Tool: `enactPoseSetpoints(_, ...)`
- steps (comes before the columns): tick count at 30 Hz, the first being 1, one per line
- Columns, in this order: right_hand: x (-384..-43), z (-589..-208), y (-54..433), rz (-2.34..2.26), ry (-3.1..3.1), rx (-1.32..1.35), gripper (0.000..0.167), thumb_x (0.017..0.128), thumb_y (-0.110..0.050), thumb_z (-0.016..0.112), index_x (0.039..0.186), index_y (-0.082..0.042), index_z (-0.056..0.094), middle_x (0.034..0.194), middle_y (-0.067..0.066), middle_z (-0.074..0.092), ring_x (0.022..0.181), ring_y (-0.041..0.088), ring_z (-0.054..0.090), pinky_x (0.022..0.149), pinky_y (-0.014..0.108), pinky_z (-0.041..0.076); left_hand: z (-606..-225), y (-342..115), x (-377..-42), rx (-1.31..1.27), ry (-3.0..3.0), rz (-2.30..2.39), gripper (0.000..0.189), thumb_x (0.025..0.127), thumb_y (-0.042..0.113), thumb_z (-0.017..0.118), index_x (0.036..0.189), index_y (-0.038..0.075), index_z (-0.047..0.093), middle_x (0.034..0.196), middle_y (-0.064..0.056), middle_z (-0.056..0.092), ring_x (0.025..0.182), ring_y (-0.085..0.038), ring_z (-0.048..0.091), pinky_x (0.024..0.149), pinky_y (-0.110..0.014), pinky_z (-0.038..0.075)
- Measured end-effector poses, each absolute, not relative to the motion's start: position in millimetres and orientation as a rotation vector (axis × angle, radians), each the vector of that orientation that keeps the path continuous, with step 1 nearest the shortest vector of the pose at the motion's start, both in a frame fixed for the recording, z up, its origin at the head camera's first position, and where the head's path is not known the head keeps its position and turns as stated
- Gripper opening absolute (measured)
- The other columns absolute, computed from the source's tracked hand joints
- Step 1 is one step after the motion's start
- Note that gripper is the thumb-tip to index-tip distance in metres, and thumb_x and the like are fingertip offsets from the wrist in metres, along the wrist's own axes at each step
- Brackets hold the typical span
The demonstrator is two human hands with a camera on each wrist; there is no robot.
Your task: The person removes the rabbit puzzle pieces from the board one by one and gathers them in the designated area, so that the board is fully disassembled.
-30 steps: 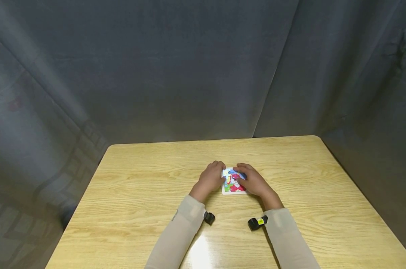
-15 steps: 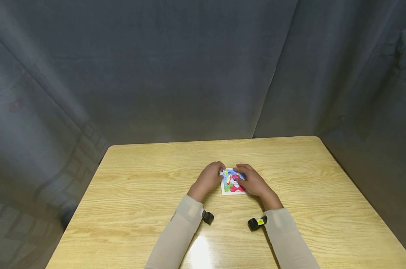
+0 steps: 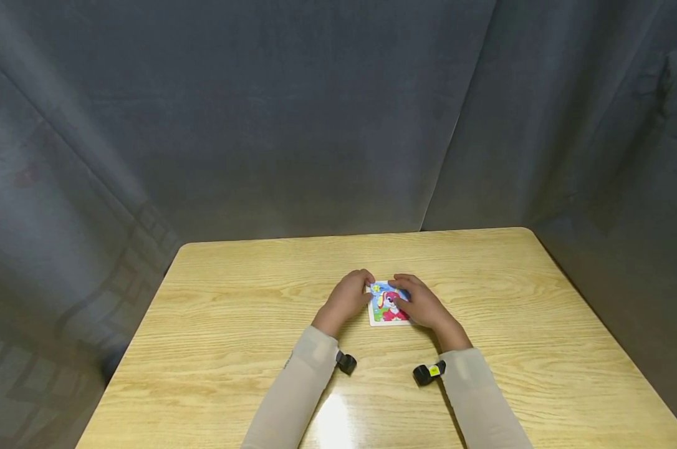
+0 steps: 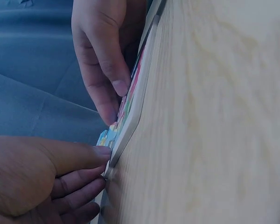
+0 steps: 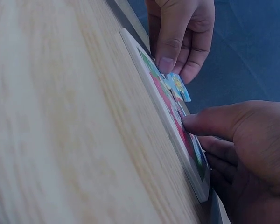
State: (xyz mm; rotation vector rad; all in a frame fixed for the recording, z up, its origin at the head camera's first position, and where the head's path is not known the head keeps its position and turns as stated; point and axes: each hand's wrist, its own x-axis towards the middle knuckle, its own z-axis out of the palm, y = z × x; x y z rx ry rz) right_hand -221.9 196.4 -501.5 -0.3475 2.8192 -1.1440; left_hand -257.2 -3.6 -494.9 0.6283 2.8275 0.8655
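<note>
A small square jigsaw puzzle [image 3: 391, 315] with a white frame and a picture of a red-and-white cartoon animal lies on the table. At its far left corner my left hand [image 3: 350, 295] pinches a blue puzzle piece [image 5: 178, 87] with a yellow star-like shape. The right wrist view shows this piece standing slightly proud of the picture. My right hand [image 3: 424, 302] holds the board at its right side, thumb [image 5: 196, 123] on the picture and fingers round the far edge. That hand hides the board's right part.
The wooden table [image 3: 249, 299] runs out on all sides of the puzzle. A grey curtain [image 3: 305, 125] hangs behind and beside it. Black wrist cameras [image 3: 346, 363] sit at both cuffs, close above the tabletop.
My left hand has shifted slightly left. The pinched corner piece, pale and tilted earlier, now lines up more closely with the picture. My right hand has stayed in place.
</note>
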Motion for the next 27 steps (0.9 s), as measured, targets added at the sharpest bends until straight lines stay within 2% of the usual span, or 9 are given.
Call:
enactPoseSetpoints(16,-221.7,-503.5,195.1,-1.168,2.804,-0.384,0.040,0.094,-0.011,0.062,0.133,-0.004,0.057,0.146,0.016,0.041,0.136,0.039,0.035,0.110,0.056,0.028,-494.6,-17.9,-255.9,0.619,2.772,0.978,0.022,0.092,0.021,0.069,0.111,0.013,0.063,0.106,0.000,0.060,0.097,-0.014,0.056,0.088,-0.031,0.048)
enactPoseSetpoints(27,-222.2,-502.1,200.5,-1.178,2.816,-0.375,0.040,0.093,-0.009,0.063,0.132,-0.001,0.057,0.145,0.018,0.042,0.136,0.041,0.035,0.111,0.056,0.028,-483.0,-61.3,-259.3,0.630,2.740,1.031,0.028,0.093,0.023,0.069,0.116,0.011,0.061,0.111,-0.001,0.060,0.107,-0.018,0.057,0.090,-0.031,0.050)
